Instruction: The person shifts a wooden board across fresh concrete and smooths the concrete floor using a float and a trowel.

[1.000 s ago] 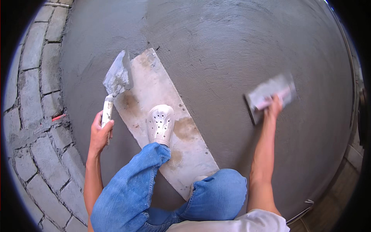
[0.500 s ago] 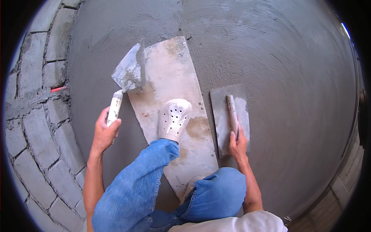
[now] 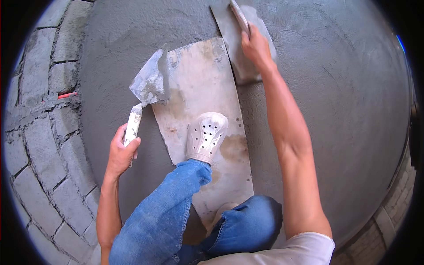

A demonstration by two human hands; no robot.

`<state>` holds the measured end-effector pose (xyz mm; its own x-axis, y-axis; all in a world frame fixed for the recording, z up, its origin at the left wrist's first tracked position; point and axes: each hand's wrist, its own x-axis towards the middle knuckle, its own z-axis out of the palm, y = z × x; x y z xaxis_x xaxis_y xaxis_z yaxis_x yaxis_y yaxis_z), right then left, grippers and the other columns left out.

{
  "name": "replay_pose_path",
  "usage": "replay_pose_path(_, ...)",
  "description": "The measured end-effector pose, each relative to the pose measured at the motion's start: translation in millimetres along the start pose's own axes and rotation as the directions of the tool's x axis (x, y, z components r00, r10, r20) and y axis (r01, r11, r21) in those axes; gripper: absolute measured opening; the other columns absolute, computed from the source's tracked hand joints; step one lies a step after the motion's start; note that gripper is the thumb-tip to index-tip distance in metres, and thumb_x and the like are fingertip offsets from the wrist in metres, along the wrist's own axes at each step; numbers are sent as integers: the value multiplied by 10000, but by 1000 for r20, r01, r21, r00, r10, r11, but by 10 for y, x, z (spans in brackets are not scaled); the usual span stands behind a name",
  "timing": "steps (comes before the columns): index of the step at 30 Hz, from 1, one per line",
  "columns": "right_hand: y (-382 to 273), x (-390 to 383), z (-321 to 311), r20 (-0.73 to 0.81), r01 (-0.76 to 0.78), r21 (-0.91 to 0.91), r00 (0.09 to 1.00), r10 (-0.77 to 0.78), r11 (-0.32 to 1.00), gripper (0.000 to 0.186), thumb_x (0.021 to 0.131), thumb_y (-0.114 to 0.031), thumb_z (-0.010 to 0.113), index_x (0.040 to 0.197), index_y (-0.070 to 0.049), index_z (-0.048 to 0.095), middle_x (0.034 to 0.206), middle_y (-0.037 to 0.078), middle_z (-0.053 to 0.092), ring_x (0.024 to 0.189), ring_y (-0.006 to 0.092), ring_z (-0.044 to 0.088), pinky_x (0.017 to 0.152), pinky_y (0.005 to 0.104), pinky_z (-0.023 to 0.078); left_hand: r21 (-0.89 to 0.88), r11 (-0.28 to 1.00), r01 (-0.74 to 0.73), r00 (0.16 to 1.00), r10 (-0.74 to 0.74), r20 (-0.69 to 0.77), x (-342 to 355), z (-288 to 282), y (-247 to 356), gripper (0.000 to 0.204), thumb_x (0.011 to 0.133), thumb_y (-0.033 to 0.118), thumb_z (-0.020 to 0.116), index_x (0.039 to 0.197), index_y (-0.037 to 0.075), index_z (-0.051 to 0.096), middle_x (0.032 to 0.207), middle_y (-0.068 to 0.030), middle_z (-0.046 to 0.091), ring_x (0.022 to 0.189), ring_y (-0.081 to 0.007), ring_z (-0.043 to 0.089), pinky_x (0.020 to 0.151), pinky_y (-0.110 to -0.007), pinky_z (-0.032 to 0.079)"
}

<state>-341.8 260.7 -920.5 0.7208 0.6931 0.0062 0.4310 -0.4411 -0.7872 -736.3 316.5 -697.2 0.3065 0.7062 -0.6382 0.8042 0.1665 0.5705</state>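
Observation:
My left hand (image 3: 122, 152) is closed around the pale handle of a pointed trowel (image 3: 152, 79). Mortar clings to the trowel's blade, whose tip side overlaps the upper left corner of a worn board (image 3: 194, 66). My right hand (image 3: 257, 46) grips the handle of a flat rectangular plastering float (image 3: 234, 39). That float lies on the wet grey cement (image 3: 335, 110), beside the board's upper right edge. My foot, in a light perforated clog (image 3: 207, 134), rests on the board.
On the left stands a wall of grey blocks (image 3: 39, 145), with a short red pipe (image 3: 67, 95) poking out at its base. A second block surface (image 3: 397, 198) borders the cement at the lower right. My bent knees in blue jeans (image 3: 247, 221) fill the lower middle.
My right hand has swept the float far forward and slightly left, from beside my knee to beyond the board's upper right edge. The left hand with the trowel has hardly moved.

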Motion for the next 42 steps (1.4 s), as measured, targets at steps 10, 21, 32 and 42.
replay_pose_path(10, 198, -1153, -377, 131, -62, -14, 989, 64, 998, 459, 909, -160, 499, 1357, -85, 430, 977, 319, 617, 878, 488, 601, 776, 534, 475, -32, 999, -33, 999, 33, -11, 94, -10, 48, 459, 856, 90, 599, 1279, -28, 465, 762, -4, 511, 508, -62, 464, 452, -223, 388)
replay_pose_path(21, 584, -4270, -1739, 206, -475, -53, 855, 475, 878, 489, 875, -60, 532, 1360, -68, 470, 1207, 217, 609, 1101, 339, 613, 939, 384, 454, -7, 996, -91, 994, 91, 58, 145, 94, 247, 459, 865, 106, 599, 1286, -20, 463, 754, -2, 511, 513, -62, 459, 457, -220, 383)
replay_pose_path(32, 1097, -4491, -2385, -339, -597, 359, 633, 696, 718, 360, 962, -231, 574, 1238, -10, 506, 694, -23, 504, 533, 55, 468, 473, 230, 412, 106, 987, -123, 992, 118, 54, 184, 173, 160, 399, 918, 170, 591, 1272, 20, 484, 707, 22, 510, 529, -55, 466, 474, -198, 371)
replay_pose_path(42, 501, -4013, -2111, -128, -507, 56, 851, 509, 860, 385, 902, -116, 585, 1266, -1, 537, 1148, 167, 636, 1077, 234, 600, 937, 336, 446, -45, 985, -166, 976, 171, 138, 234, 326, 232, 426, 896, 198, 657, 1253, 22, 505, 723, 16, 544, 537, -58, 488, 464, -223, 403)
